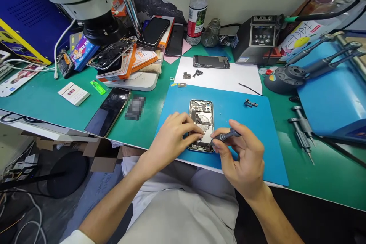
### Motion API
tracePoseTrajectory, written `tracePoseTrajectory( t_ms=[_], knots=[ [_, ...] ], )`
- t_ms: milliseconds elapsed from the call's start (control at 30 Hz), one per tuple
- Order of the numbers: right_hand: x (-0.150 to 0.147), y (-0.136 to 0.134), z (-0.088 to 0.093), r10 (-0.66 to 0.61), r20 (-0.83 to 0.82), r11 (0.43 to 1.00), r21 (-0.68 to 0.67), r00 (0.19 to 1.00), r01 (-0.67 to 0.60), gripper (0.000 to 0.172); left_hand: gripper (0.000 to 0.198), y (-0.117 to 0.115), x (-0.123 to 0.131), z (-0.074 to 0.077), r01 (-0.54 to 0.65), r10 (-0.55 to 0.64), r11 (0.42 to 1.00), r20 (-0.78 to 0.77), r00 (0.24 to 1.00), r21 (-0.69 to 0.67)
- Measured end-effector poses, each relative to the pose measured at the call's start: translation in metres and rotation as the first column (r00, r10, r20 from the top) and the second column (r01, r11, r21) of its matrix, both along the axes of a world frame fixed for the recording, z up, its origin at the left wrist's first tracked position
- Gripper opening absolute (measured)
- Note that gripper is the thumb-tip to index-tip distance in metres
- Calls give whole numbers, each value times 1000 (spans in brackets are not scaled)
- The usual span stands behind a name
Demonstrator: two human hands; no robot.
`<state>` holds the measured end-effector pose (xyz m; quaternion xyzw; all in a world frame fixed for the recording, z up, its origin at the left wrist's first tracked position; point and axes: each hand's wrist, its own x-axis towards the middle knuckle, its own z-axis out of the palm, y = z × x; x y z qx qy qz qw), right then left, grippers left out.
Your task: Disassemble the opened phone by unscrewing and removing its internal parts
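Note:
An opened phone (201,116) with its insides bare lies on a blue mat (257,129). My left hand (171,137) rests on the phone's lower left side, fingers curled and pressing on it. My right hand (243,156) pinches a small grey screwdriver (227,135), its tip pointing at the phone's lower right corner. A small metal bracket (251,103) lies on the mat to the upper right.
A white sheet (228,80) behind the mat carries a phone screen (211,61) and small parts. A microscope (94,4), stacked phones, a water bottle (197,11), a soldering station (257,38), spare screwdrivers (303,129) and a dark phone (108,111) surround the mat.

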<state>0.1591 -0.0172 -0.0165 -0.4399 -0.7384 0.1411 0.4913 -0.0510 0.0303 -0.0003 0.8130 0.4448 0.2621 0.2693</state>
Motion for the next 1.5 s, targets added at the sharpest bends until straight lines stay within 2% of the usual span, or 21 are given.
tracePoseTrajectory(
  t_ms=[333,633,833,1067,1200,1300,1500],
  knots=[
    [2,2,-3,55,98,998,31,994,-59,86,10,-2,1,0,-21,21,1000,-16,1000,-19],
    [2,2,-1,61,140,997,39,988,-67,82,8,-1,1,-1,-18,17,1000,-13,1000,-25],
    [2,9,8,67,201,983,157,977,-99,83,10,-2,1,-2,-13,13,1000,7,1000,-16],
    [5,7,8,169,191,971,139,967,-197,76,9,-1,-1,-2,-19,20,1000,24,1000,-17],
    [5,6,4,142,180,970,171,973,-173,81,10,-8,-3,6,-51,51,999,55,997,1],
    [4,6,4,124,190,971,177,974,-158,74,14,-18,-3,10,-71,70,997,58,996,17],
    [5,6,7,95,230,965,219,969,-147,71,12,-29,1,0,-32,35,999,73,997,-30]
  ],
)
